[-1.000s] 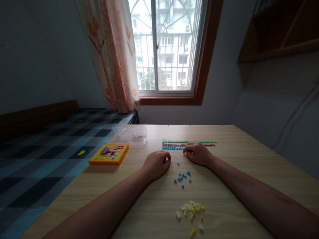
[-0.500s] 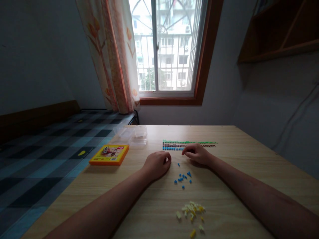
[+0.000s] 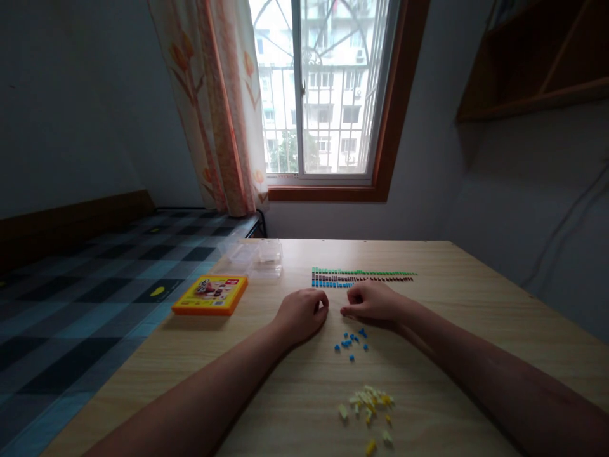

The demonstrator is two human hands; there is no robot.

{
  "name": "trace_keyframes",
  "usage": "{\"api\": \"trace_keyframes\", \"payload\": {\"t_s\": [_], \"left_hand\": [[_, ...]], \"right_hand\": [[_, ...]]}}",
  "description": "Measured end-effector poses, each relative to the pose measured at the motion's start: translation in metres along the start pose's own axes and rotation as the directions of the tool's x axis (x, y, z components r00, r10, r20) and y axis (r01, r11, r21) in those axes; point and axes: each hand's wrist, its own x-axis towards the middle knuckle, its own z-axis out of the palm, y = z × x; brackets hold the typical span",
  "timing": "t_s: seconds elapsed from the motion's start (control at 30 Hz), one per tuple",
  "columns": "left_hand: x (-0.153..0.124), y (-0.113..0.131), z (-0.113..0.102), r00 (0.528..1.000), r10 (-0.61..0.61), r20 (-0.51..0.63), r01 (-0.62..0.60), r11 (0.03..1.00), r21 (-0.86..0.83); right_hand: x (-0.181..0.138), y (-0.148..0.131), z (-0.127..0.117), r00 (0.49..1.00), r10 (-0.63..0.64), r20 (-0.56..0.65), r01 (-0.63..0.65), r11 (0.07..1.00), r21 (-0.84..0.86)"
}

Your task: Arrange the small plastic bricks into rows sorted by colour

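Note:
My left hand [image 3: 301, 313] rests on the wooden table [image 3: 476, 317] as a loose fist, with nothing showing in it. My right hand [image 3: 372, 301] lies just to its right, fingers pinched together at the table surface beside several small loose blue pieces [image 3: 351, 341]. What the pinch holds is too small to see. Behind the hands run neat rows of small green, dark red and blue pieces [image 3: 361, 277]. A heap of pale yellow pieces [image 3: 366, 405] lies nearer to me.
An orange flat box [image 3: 210, 294] and a clear plastic case [image 3: 254, 256] lie at the table's left side. A bed with a checked cover [image 3: 85, 285] stands left of the table. A window and curtain are behind, a wooden shelf at upper right.
My right hand has drawn back from the rows toward me and to the left, down to the loose blue pieces. The left hand has stayed put.

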Motion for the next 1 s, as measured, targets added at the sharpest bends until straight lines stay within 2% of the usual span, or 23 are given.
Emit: {"api": "trace_keyframes", "payload": {"t_s": [0.13, 0.2, 0.37, 0.5, 0.63, 0.87, 1.0], "left_hand": [[0.0, -0.001, 0.001, 1.0, 0.011, -0.007, -0.011, 1.0, 0.006], [0.0, -0.001, 0.001, 1.0, 0.016, -0.006, -0.016, 1.0, 0.007], [0.0, -0.001, 0.0, 1.0, -0.007, 0.018, 0.007, 1.0, 0.004], [0.0, -0.001, 0.0, 1.0, -0.007, 0.013, 0.007, 1.0, 0.0], [0.0, -0.001, 0.001, 1.0, -0.001, 0.001, 0.001, 1.0, 0.004], [0.0, -0.003, 0.003, 1.0, 0.011, -0.005, -0.011, 1.0, 0.011], [0.0, -0.004, 0.003, 1.0, 0.024, -0.012, -0.024, 1.0, 0.011]], "right_hand": [[0.001, 0.015, -0.01, 0.99, 0.015, 0.138, -0.033, 0.991, 0.128], [0.001, 0.025, -0.015, 0.986, 0.047, 0.158, -0.072, 0.985, 0.159], [0.004, 0.05, -0.017, 0.977, 0.197, 0.082, -0.211, 0.949, 0.233], [0.005, 0.055, -0.011, 0.95, 0.313, -0.002, -0.302, 0.917, 0.263], [0.004, 0.054, -0.008, 0.957, 0.27, -0.107, -0.239, 0.942, 0.238], [0.001, 0.057, -0.014, 0.965, 0.261, 0.014, -0.245, 0.884, 0.398], [0.0, 0.055, -0.014, 0.958, 0.286, 0.027, -0.272, 0.874, 0.403]]}}
